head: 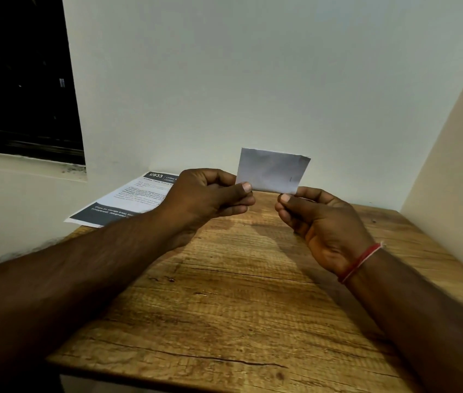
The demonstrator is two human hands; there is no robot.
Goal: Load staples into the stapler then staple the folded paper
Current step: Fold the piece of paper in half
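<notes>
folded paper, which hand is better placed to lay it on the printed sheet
Left, probably. The left hand pinches the folded paper at its lower left corner beside the printed sheet; the right hand, at the lower right corner, is farther from it.

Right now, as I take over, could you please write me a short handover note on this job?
The left hand pinches the folded paper at its lower left corner; the right hand seems to pinch the lower right corner.
The paper is held upright above the wooden table; a printed sheet lies at the table's far left.
No stapler is in view.
A small dark mark near the paper's right edge may be a staple, too small to tell.
Left: check it, staple if needed.
</notes>
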